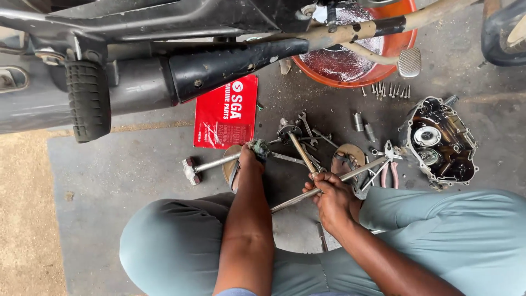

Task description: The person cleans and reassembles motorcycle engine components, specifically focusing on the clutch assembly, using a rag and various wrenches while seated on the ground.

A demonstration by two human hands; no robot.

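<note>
I squat beside a motorcycle on a concrete floor. My left hand [250, 160] is closed around a dirty greenish rag [259, 147], just above my sandal. My right hand [330, 193] grips a wooden-handled tool [300, 151] whose far end rests on a round metal part [289, 131]. A long metal rod [361, 170] runs slantwise under the same hand; I cannot tell whether the fingers also hold it. A T-handle wrench [193, 168] with red ends lies left of my left hand.
An open engine cover [441, 140] sits at the right, with red-handled pliers [390, 173] and loose spanners nearby. An orange basin [408, 41] of dark oil, several bolts [386, 90] and a red packet [226, 112] lie farther off. The motorcycle's footpeg [87, 100] and brake pedal [409, 62] overhang.
</note>
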